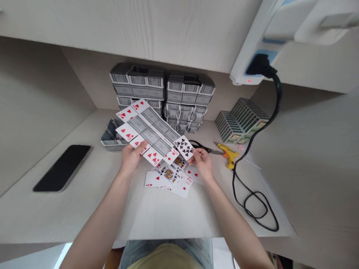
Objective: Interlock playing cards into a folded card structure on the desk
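Left hand (131, 158) is closed on the near edge of a card panel (160, 144), thumb on top, the other fingers largely hidden beneath. Right hand (203, 162) pinches the ten of clubs (183, 148) by its right corner, between thumb and fingers. What matters most is how these two lie: the panel's long axis slants from far left to near right, and the ten sits face up at its right end, overlapping or just against it; whether the two are joined, I cannot tell. That end is nearer the right hand, while the left grips farther back along the near side. The panel is held above the middle of the counter (151, 220), mostly backs up, with a row of faces along its left and near edges. Loose cards (169, 173) lie below, toward the counter's near edge. Behind stand two stacks of card boxes (137, 89) against the back wall. Scissors (217, 152) and a yellow glue gun (230, 154) lie beyond the right hand, toward the counter's right side.
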